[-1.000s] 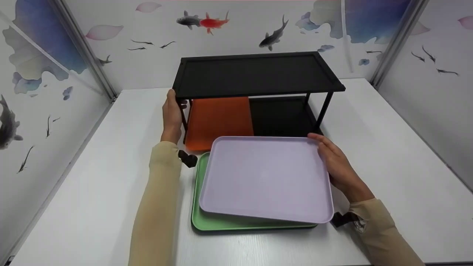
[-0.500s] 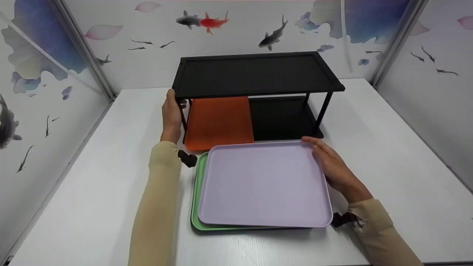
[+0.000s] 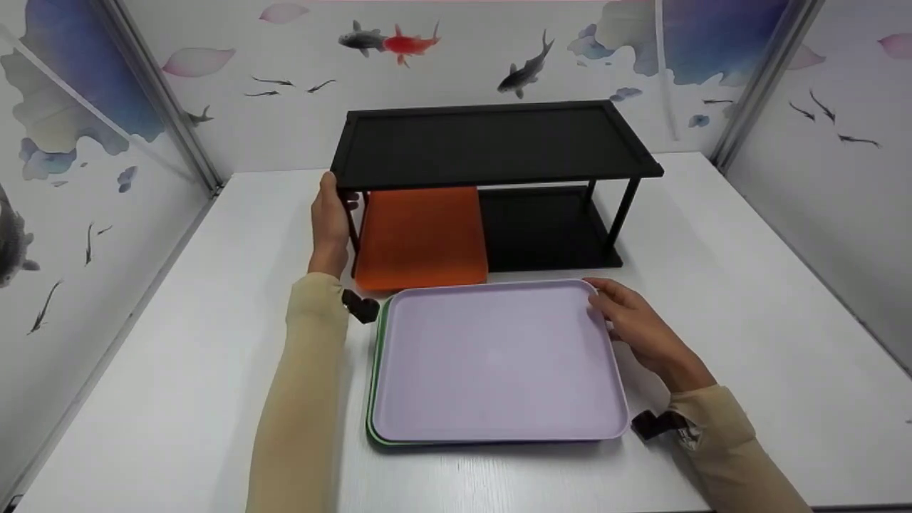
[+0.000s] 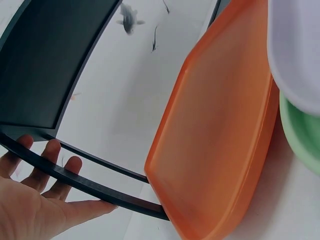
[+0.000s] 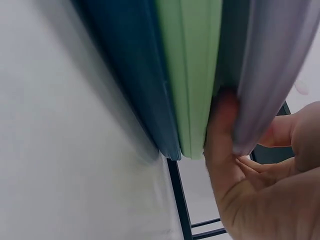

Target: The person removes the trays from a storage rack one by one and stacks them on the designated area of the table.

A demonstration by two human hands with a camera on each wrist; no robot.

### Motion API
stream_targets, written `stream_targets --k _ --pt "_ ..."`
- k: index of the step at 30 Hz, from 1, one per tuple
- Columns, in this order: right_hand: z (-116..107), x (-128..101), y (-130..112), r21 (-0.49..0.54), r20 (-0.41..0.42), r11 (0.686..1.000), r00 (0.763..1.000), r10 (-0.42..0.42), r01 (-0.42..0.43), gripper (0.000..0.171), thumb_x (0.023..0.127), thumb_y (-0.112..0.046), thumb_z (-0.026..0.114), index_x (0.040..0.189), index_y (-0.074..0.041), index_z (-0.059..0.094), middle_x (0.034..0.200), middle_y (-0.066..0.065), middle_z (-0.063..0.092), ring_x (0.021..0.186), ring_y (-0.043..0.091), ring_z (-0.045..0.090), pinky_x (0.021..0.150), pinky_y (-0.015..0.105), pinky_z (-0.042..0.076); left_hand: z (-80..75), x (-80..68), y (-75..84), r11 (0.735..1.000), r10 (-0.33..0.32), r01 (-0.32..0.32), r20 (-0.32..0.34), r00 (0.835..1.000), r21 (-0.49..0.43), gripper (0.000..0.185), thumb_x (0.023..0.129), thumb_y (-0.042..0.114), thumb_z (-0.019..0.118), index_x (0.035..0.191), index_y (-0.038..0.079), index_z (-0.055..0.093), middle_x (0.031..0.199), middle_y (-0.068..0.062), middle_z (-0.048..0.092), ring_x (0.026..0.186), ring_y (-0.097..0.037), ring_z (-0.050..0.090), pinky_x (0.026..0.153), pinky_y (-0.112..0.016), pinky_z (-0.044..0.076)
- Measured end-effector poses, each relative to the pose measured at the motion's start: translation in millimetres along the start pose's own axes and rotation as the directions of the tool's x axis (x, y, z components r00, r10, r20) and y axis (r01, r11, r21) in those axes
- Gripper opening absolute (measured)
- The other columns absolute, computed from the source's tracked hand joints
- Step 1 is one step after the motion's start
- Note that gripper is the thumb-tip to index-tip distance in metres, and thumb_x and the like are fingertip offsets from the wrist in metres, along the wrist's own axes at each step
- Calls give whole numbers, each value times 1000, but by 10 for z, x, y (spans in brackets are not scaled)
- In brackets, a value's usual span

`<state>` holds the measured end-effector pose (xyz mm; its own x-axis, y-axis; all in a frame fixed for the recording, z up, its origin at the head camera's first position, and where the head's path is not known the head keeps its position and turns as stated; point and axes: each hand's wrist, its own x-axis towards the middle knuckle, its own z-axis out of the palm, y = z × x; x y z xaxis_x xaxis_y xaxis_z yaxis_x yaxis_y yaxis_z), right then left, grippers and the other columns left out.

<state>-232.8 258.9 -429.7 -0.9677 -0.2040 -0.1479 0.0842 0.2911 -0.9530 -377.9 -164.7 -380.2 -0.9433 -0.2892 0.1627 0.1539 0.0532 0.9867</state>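
Observation:
A lilac tray [image 3: 499, 356] lies on a green tray [image 3: 372, 370] on the white table. My right hand [image 3: 627, 324] grips the lilac tray's far right corner. In the right wrist view its fingers [image 5: 222, 125] sit under the lilac tray [image 5: 280, 60], above the green tray [image 5: 192, 65] and a dark blue tray [image 5: 130, 65] at the bottom. My left hand [image 3: 329, 224] rests flat against the left front post of a black two-level shelf [image 3: 491, 142], fingers [image 4: 52, 155] straight. An orange tray [image 3: 420, 235] sits on the lower level at the left.
The shelf stands at the back middle of the white table [image 3: 712, 299], just behind the tray stack. Walls papered with fish close in the left, back and right. In the left wrist view the orange tray [image 4: 215, 140] nearly meets the lilac tray [image 4: 300, 45].
The lilac tray has slid left and towards me and settled square on the green tray, with my right hand following it. The left hand has stayed at the shelf post.

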Motion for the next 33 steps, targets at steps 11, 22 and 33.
stream_targets --k 11,22,33 --pt "5 4 29 -128 -48 990 997 -57 50 52 106 -16 55 153 1 40 149 24 47 120 28 61 89 24 51 -18 7 -1 1000 3 -3 11 1000 2 48 107 55 25 100 19 57 105 -4 53 108 -25 52 94 -35 38" --pt "-16 -23 25 -193 -59 981 997 -47 34 51 104 -15 59 152 -2 45 149 22 51 110 26 66 92 28 51 -9 5 3 1000 -3 3 12 1000 5 53 106 54 26 103 13 58 105 -4 54 110 -27 52 94 -35 38" --pt "9 60 -135 -221 -109 973 989 -97 71 44 107 -20 53 145 2 48 143 22 54 125 32 57 101 38 50 2 24 1 1000 16 -16 9 1000 3 51 106 56 25 99 17 56 106 -8 53 108 -29 52 97 -39 40"
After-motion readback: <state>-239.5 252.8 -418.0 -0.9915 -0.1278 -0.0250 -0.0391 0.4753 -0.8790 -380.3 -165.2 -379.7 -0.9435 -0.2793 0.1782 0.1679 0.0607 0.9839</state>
